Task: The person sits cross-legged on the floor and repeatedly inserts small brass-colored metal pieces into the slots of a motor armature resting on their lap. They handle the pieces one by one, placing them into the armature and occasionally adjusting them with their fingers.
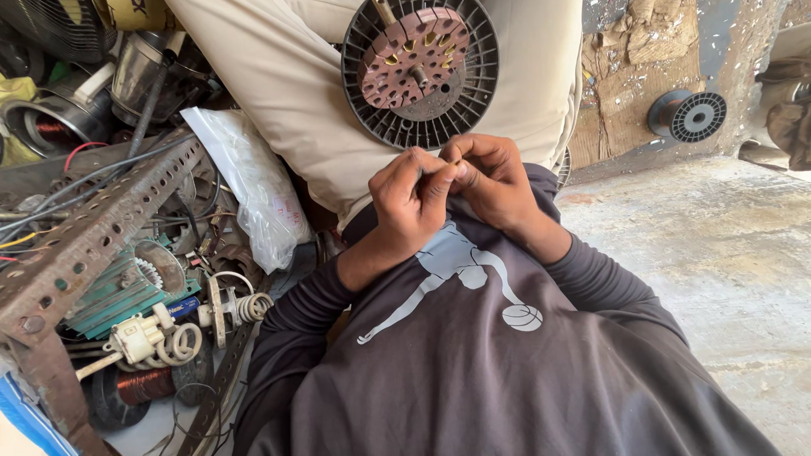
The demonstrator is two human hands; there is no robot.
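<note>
My left hand and my right hand meet in front of my chest, fingertips pinched together on something very small, possibly a thin wire; it is too small to make out. Just above them a round black ribbed disc with a reddish perforated metal core rests on a beige-trousered lap. Both my arms wear dark grey sleeves, and my shirt carries a pale printed figure.
A rusty perforated angle bar crosses the left side over a heap of wires, copper coils, a white plug part and a clear plastic bag. A black spool stands at the back right on the concrete floor.
</note>
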